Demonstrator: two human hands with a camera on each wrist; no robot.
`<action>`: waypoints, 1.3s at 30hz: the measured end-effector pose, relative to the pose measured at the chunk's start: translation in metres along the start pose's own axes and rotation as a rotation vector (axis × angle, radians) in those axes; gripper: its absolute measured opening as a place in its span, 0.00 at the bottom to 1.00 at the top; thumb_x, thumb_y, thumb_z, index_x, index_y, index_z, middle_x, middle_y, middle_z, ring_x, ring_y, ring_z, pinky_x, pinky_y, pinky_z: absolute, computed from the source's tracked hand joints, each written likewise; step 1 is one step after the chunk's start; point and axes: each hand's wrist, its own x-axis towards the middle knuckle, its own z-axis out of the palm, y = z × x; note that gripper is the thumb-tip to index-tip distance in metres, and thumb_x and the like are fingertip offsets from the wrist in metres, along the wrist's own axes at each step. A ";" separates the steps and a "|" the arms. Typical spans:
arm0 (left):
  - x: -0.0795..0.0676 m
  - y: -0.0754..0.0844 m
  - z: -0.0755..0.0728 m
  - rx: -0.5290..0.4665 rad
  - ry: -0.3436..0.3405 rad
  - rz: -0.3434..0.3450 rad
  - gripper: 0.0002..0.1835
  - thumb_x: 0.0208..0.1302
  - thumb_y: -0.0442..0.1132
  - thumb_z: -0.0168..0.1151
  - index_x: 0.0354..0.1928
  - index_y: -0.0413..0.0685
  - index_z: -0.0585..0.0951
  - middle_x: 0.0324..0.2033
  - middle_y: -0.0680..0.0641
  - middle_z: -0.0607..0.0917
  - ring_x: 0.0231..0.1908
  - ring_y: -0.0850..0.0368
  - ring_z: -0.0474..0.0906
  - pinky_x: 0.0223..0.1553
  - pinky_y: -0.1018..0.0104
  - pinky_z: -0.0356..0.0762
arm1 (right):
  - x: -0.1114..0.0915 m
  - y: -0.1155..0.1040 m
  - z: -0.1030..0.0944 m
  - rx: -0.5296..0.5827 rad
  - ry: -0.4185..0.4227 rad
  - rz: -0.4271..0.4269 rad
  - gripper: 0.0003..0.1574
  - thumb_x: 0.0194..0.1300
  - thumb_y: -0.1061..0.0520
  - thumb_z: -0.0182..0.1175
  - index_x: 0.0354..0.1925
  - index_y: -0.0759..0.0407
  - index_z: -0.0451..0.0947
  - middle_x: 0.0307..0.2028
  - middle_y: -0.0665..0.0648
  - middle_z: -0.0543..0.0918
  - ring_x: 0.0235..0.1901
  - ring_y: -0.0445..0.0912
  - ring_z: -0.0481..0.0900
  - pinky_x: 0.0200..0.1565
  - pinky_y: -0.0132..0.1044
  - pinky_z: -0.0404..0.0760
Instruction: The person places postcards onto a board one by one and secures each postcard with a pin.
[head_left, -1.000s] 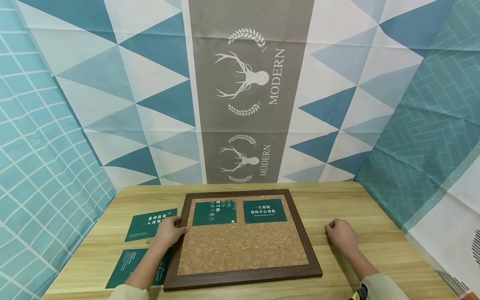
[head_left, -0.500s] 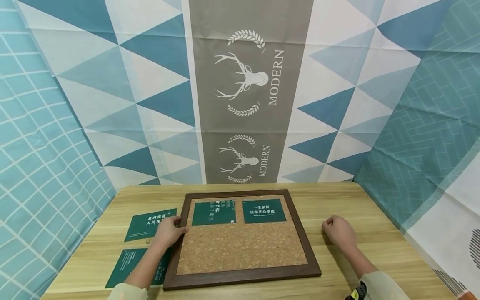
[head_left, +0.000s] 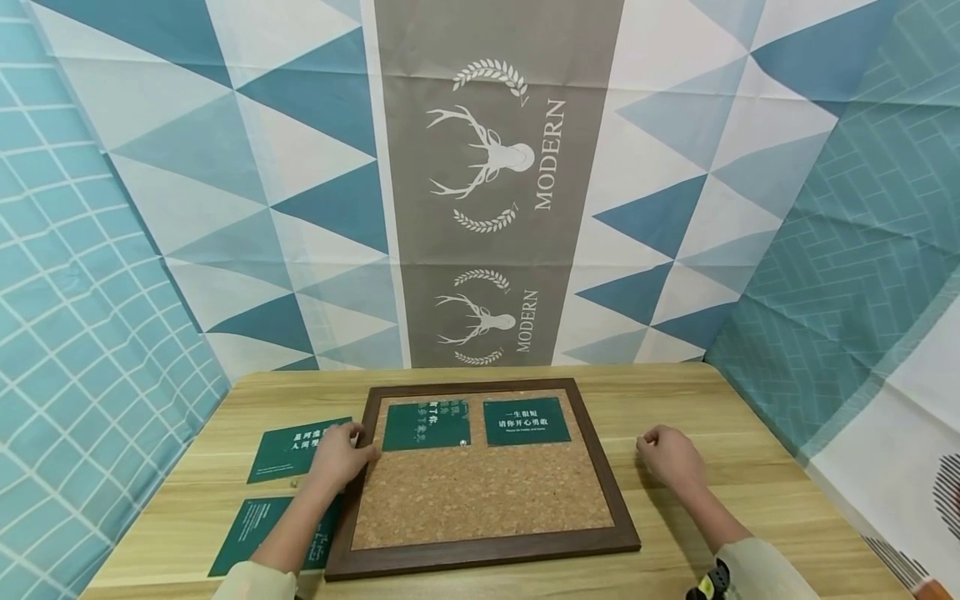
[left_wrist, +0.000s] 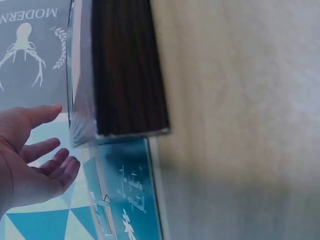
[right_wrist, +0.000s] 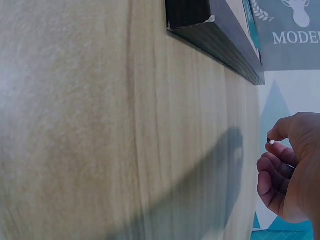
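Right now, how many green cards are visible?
4: two cards on the corkboard, two on the table to its left, partly hidden by the left hand and arm.

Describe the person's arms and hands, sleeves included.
The left hand and right hand are ungloved. Loose, pale beige sleeves end partway along the forearms, and a small black-and-yellow item shows beside the right cuff.

The rectangular dark-brown frame [head_left: 480, 550] looks like smooth, low-sheen wood round a rough, matt panel of speckled tan cork [head_left: 480, 500]; the rectangular green cards [head_left: 527, 427] seem smooth paper, the pale-yellow surface [head_left: 637, 400] smooth wood grain, the creased grey-blue-white wall covering [head_left: 480, 242] matt.
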 end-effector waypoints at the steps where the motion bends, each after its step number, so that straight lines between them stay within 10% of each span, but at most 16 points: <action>1: 0.000 0.001 0.000 -0.001 0.008 0.001 0.27 0.61 0.39 0.60 0.58 0.29 0.71 0.55 0.26 0.71 0.53 0.30 0.70 0.47 0.42 0.75 | 0.000 -0.001 -0.001 0.003 0.002 -0.007 0.20 0.65 0.52 0.49 0.43 0.67 0.77 0.32 0.60 0.82 0.24 0.45 0.73 0.22 0.35 0.69; 17: 0.011 0.028 0.015 -0.100 0.083 0.105 0.23 0.62 0.40 0.61 0.57 0.36 0.74 0.52 0.34 0.75 0.52 0.39 0.72 0.49 0.46 0.74 | -0.001 -0.027 0.000 0.031 0.014 -0.067 0.18 0.65 0.53 0.52 0.45 0.66 0.78 0.33 0.59 0.82 0.20 0.44 0.72 0.21 0.35 0.69; 39: 0.018 0.071 0.045 -0.115 -0.022 0.222 0.18 0.61 0.42 0.62 0.52 0.41 0.79 0.52 0.40 0.78 0.51 0.41 0.76 0.48 0.50 0.77 | 0.001 -0.058 0.013 0.023 0.048 -0.140 0.14 0.64 0.55 0.54 0.39 0.64 0.80 0.32 0.58 0.82 0.23 0.44 0.73 0.23 0.35 0.71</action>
